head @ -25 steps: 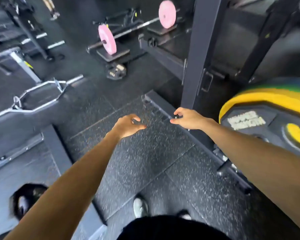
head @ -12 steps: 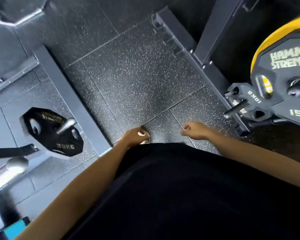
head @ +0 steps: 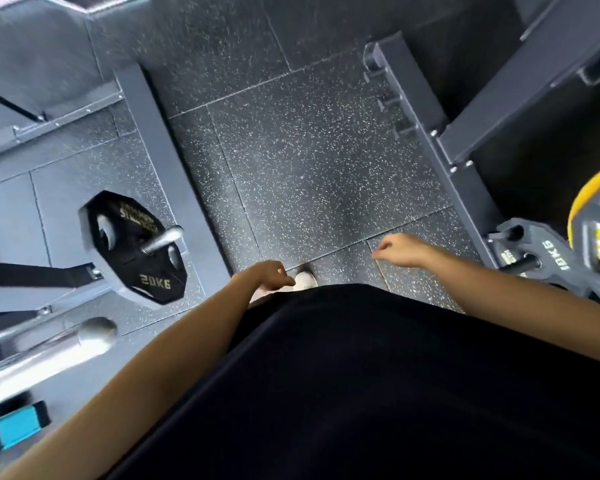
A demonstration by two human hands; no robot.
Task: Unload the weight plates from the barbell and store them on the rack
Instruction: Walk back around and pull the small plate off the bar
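Your view has swung down and your left hand [head: 269, 276] and right hand [head: 400, 250] hang loosely curled, holding nothing, so the 20 kg plate [head: 132, 245] awaits unloading.

Even, fairly bright indoor light is cast from above; no hard shadows are seen on the dark speckled rubber floor [head: 312, 161], only a soft dim patch near its middle. Glare is thrown off the chrome barbell sleeve [head: 45, 355] at the lower left (its end is washed almost white). Motion blur is spread over the whole frame, and the gold lettering on the black angular 20 kg plate [head: 132, 247] is smeared. Straight steel beams are bowed by wide-angle distortion toward the edges.
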